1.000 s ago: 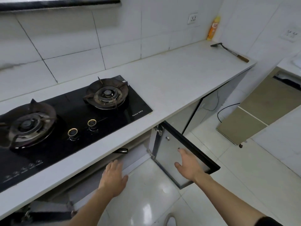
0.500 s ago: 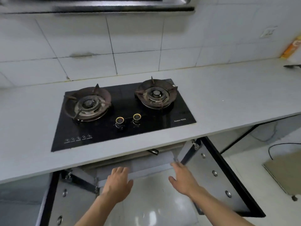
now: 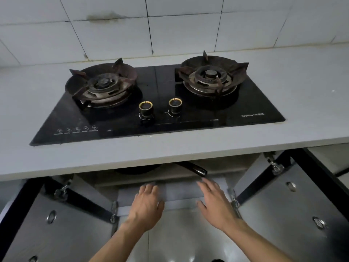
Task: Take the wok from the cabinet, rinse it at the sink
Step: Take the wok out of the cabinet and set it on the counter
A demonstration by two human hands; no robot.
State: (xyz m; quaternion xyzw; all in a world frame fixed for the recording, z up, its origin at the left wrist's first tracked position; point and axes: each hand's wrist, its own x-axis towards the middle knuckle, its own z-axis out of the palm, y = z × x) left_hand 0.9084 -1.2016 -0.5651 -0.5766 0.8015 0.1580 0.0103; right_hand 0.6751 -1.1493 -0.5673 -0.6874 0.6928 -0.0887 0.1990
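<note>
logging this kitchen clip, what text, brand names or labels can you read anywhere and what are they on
"Royalstar", roughly, followed by a few small blurred characters: white print on the front right of the black glass hob; the spelling is uncertain.
Captions under the five round icons at the hob's front left: too small to read.
Marks around the two knobs: too small to read.
Nothing else carries text.

Black 2-burner gas hob (image 3: 158,108) in grey countertop (image 3: 306,110), white tiled wall (image 3: 179,29) behind
</note>
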